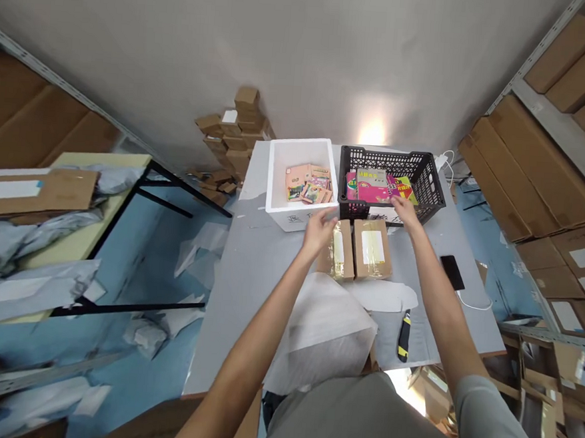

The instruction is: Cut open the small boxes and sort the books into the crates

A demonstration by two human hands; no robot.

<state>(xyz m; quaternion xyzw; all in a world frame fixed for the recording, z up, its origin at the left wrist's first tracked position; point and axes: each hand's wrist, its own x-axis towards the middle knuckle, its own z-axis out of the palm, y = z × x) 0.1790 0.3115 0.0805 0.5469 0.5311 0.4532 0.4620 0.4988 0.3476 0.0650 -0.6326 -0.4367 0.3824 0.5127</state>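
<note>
My left hand (320, 233) reaches forward and rests against the left one of two small cardboard boxes (339, 250), fingers curled at its far edge. My right hand (406, 211) stretches to the front rim of the black plastic basket (394, 165), which holds pink and green booklets (375, 185); its fingers are hard to read. The second taped cardboard box (373, 250) lies between both hands. A white foam box (300, 151) with several colourful card packs (309, 183) stands left of the basket.
A yellow-black utility knife (404, 335) and a white sheet (387, 296) lie near the grey table's (249, 269) front. A black phone (452, 271) with a cable is at the right. White bag (325, 328) in front of me. Shelves with cartons stand right; another table with wrappings stands left.
</note>
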